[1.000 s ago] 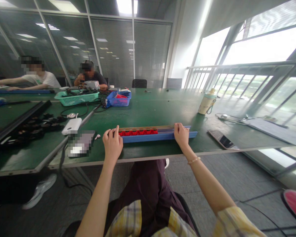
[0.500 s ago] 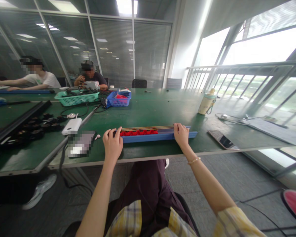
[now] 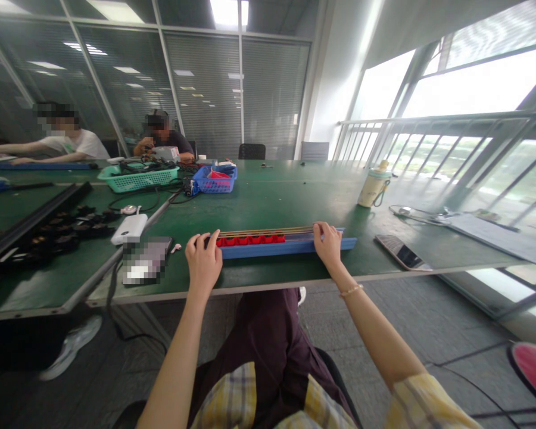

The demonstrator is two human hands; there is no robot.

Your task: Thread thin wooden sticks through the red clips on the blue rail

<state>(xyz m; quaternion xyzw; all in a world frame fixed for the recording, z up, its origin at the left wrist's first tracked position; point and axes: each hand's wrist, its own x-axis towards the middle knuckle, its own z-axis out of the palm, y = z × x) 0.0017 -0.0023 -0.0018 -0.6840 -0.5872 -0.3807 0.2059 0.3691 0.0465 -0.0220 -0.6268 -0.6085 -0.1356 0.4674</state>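
A long blue channel [image 3: 268, 250] lies crosswise near the table's front edge. Inside its left and middle part sits a row of red scalloped pieces [image 3: 251, 241]. Several thin yellow strands [image 3: 268, 231] run taut above them from one hand to the other; whether they are wires or cords I cannot tell. My left hand [image 3: 204, 260] is closed at the channel's left end, fingers pinching the strands there. Towards the right end, my right hand [image 3: 327, 245] is closed on the strands' other end, resting against the channel. The fingertips are partly hidden in both hands.
Left of the channel lie a phone [image 3: 148, 260], a pink earbud [image 3: 175, 248] and a white power bank [image 3: 129, 229]. To the right are another phone [image 3: 402, 251] and a bottle [image 3: 373, 188]. Green [image 3: 138, 179] and blue baskets [image 3: 215, 181] stand farther back, near two people.
Almost nothing differs. Both hands keep their places on the strands, and the slight shift of the whole view looks like head motion.
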